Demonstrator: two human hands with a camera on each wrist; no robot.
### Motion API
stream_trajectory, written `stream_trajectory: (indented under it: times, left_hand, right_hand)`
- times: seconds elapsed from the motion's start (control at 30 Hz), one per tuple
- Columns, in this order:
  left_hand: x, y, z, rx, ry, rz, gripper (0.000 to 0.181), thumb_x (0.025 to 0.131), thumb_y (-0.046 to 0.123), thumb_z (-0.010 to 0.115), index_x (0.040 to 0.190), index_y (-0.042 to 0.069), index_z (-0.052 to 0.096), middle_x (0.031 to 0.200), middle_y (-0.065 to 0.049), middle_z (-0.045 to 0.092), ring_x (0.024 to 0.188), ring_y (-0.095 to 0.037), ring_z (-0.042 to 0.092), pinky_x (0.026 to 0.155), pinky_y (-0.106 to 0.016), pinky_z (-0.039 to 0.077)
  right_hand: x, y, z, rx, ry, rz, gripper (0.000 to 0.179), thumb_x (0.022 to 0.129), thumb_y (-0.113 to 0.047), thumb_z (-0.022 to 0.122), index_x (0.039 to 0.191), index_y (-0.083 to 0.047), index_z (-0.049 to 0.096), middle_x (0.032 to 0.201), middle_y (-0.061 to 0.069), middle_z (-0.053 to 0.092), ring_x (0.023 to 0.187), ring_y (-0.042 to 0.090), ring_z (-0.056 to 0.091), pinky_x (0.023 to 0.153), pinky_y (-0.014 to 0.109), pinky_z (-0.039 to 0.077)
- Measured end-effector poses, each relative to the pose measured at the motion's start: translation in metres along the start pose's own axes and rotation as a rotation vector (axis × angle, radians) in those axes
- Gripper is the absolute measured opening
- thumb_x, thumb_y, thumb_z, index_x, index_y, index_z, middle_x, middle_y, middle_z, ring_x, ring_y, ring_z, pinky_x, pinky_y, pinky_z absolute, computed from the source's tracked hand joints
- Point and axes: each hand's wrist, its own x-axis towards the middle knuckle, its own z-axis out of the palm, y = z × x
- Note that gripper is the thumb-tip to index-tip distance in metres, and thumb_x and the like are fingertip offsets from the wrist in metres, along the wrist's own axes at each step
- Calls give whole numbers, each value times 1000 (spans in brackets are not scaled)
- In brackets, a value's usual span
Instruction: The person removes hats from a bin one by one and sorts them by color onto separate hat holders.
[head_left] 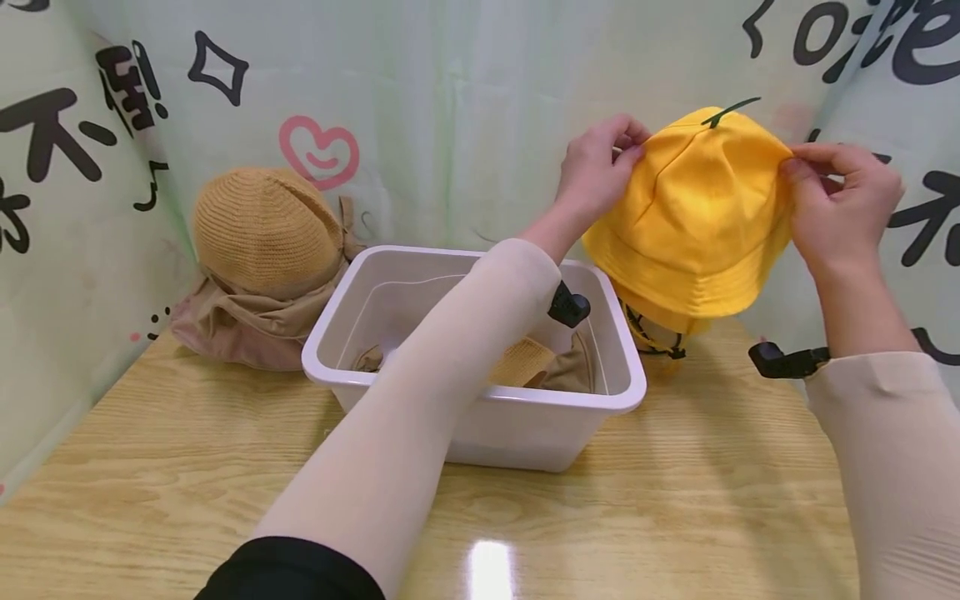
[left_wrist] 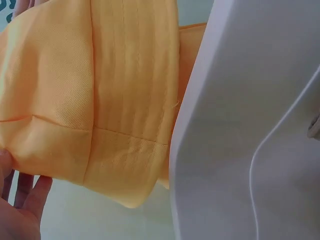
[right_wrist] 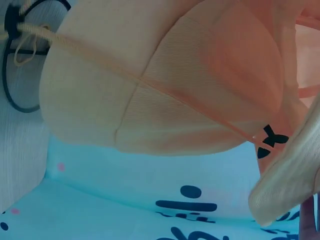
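A yellow bucket hat (head_left: 697, 208) with a green sprout (head_left: 731, 111) on top is pinched at both sides of its crown. My left hand (head_left: 600, 162) grips its left side with thumb and fingertips, and my right hand (head_left: 847, 200) pinches the right side. The hat overlaps another yellow piece with a cord and a black wire stand (head_left: 645, 333) below it. In the right wrist view a pale yellow cloth hat (right_wrist: 165, 85) with a cord (right_wrist: 100, 60) hangs over that stand. The left wrist view shows the held hat's stitched brim (left_wrist: 132, 75) beside the bin wall.
A pale plastic bin (head_left: 540, 433) stands mid-table with a tan woven piece (head_left: 521, 362) and brown cloth (head_left: 570, 367) inside. At the left, a tan knitted hat (head_left: 266, 233) sits over brown and pink cloth (head_left: 240, 325). A printed curtain (head_left: 450, 125) hangs behind the wooden table (head_left: 637, 533).
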Motion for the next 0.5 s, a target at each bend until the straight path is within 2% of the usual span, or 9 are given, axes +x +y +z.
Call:
stream_trajectory:
  times: [0.13, 0.23, 0.5]
  left_hand:
    - [0, 0, 4, 8, 38, 17, 10, 101, 23, 60, 108, 23, 67, 108, 10, 66, 95, -1, 64, 81, -8, 44]
    - [-1, -3, 6, 14, 30, 17, 10, 101, 22, 60, 108, 23, 67, 109, 10, 66, 95, -1, 63, 81, -8, 44]
    - [-9, -16, 8, 40, -29, -57, 8, 101, 19, 60, 104, 22, 67, 108, 10, 67, 97, -3, 61, 78, -13, 47]
  right_hand:
    - [-4, -11, 0, 13, 32, 20, 27, 99, -26, 61, 119, -13, 74, 92, -28, 53, 88, -8, 49, 90, 12, 45]
    - [-6, -15, 0, 11, 37, 22, 27, 100, -25, 60, 119, -13, 75, 91, -27, 52, 87, -8, 49, 89, 12, 45]
    - [-4, 12, 5, 49, -60, 24, 23, 96, -21, 66, 115, -12, 76, 91, -26, 59, 85, -8, 56, 84, 9, 47]
